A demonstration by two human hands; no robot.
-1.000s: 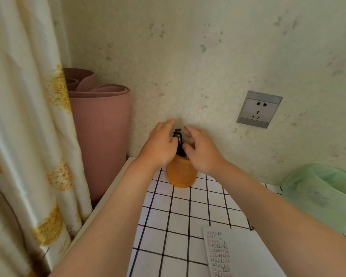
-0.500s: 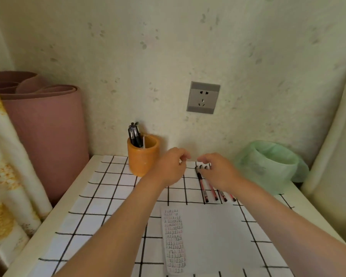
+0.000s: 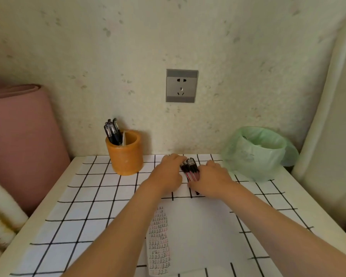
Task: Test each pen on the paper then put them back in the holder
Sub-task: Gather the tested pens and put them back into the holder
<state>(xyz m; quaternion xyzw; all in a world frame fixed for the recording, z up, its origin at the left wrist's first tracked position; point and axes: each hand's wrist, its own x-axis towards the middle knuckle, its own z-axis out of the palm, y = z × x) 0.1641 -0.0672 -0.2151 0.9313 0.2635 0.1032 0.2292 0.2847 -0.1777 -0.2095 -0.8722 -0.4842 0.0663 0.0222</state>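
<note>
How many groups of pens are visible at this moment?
2: black pens standing in the orange holder, and a red bunch gathered between both hands; exact pen totals are hidden.

Nothing readable here, honestly. The only writing around is on the paper (image 3: 190, 232) lying on the gridded table (image 3: 92, 198): a narrow column of tiny marks runs down its left edge, row after row, some dark and some reddish. They look like repeated little characters or scribbles, but they're way too small and blurry to make out a single letter or number. The orange pen holder (image 3: 126, 154) has no label or brand I can see, and the pens (image 3: 191, 169) bunched between the two hands show no print that can be read either.
</note>
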